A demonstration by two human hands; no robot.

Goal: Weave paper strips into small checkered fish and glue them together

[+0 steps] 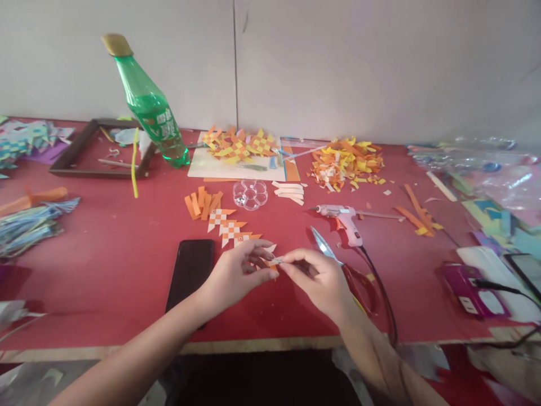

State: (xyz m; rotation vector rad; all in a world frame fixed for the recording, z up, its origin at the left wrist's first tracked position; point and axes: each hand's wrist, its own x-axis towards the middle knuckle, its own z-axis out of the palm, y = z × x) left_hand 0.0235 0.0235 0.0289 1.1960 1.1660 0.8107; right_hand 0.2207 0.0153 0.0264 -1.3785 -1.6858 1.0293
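Observation:
Over the table's front middle, my left hand [247,264] curls its fingers and thumb around a small white and orange paper piece [273,248], mostly hidden by the fingers. My right hand [316,277] pinches a thin pale end at that piece between thumb and index finger. Just behind my left hand lies a row of orange and white checkered woven paper fish [230,226]. Orange paper strips [203,203] and white paper strips [289,192] are farther back. A clear flower-shaped dish [250,194] holds small black and white bits.
Right of my hands are scissors [326,245] and a pink glue gun [344,221] with its cord. A black phone [191,270] lies beside my left forearm. A green bottle [152,110], dark frame [76,148], woven fish pile [239,145] and paper scraps [349,160] stand behind.

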